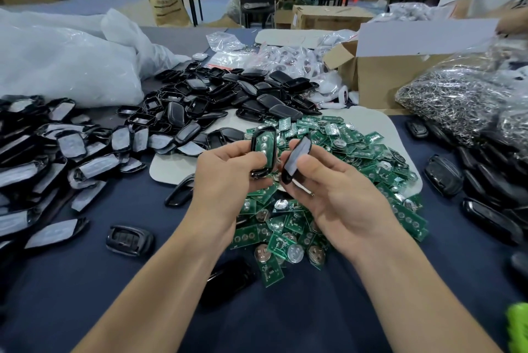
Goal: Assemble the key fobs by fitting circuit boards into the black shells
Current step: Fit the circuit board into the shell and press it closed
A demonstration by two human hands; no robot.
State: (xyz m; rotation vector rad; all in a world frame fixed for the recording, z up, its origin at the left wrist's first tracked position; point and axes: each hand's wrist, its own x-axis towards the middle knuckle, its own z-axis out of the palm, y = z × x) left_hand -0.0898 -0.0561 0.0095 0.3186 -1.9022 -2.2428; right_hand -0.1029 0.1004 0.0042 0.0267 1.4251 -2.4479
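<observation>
Left hand (228, 178) grips the board-fitted shell (264, 147); right hand (340, 189) pinches the cover (297, 158) just beside it, both upright, centre frame

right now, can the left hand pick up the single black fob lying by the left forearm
Probably not yet: the left hand grips a black shell with a green board in it, so its fingers are taken. The way itself looks free, as the fob lies alone on bare cloth, uncovered.

Glossy black plastic shells (220, 95), matt cloth table (314, 309)
</observation>
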